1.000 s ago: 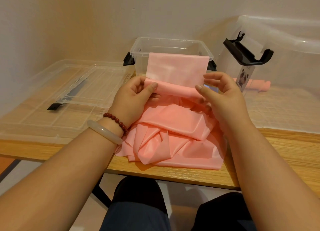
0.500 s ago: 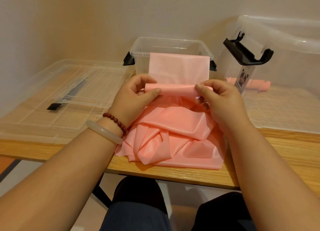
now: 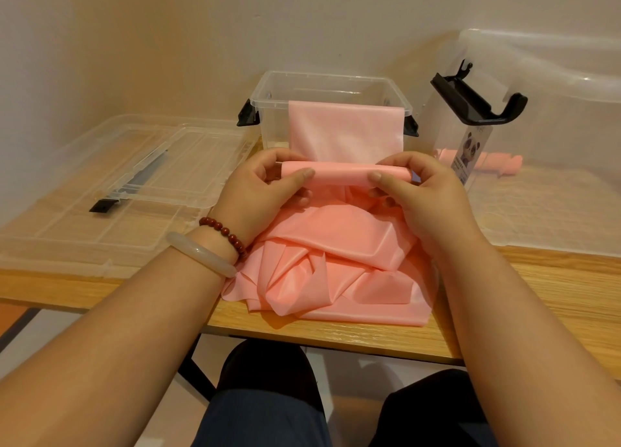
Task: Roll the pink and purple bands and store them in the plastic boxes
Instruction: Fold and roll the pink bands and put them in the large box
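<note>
Pinching rolled end of thin pink rubber band (image 3: pixel 342 176) in left grip (image 3: pixel 265 191) and right grip (image 3: pixel 426 191), clear plastic box (image 3: pixel 322 77) at 12 o'clock.

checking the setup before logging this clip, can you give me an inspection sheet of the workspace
surface: light wooden table, carrying everything below.
job's things: long pink stretchy band, one end rolled into a tube, the rest heaped on the table; a flat stretch rises to the front rim of the small clear plastic box. large clear plastic box at right shows a rolled pink band through its wall. purple band: nothing seen.
clutter: clear plastic lids lying flat at left.
grippers: left hand and right hand each pinch an end of the tube.
cables: nothing seen.
surroundings: pale wall behind.
</note>
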### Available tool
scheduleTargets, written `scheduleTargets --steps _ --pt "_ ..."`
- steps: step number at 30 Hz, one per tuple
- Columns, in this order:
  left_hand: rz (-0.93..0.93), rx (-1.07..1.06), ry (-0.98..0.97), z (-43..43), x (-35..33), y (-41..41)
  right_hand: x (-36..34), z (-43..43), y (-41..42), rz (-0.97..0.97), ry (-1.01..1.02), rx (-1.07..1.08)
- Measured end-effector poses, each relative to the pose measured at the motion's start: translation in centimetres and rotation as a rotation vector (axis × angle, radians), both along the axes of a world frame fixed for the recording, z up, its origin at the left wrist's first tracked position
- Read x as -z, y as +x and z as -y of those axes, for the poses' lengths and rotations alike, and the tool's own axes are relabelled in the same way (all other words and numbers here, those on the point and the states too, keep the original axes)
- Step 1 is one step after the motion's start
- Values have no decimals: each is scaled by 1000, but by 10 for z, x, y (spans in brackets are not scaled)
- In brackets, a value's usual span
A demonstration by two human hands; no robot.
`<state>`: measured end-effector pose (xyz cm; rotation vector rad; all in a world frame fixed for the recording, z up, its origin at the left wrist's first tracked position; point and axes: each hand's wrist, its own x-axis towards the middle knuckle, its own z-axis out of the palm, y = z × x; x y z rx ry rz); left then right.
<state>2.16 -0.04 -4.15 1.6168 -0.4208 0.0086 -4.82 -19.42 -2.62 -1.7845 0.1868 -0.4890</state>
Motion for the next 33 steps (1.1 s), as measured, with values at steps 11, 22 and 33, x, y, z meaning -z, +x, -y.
scheduleTargets --steps 11,22,33 --pt "-12 -6 2 0 -3 -3 -1 -1 -1 -39 37 -5" --pt "42 29 75 -5 0 -1 2 0 0 -6 34 -8" --pt "-21 35 -40 -1 -3 -3 1 1 -3 -35 -7 -20"
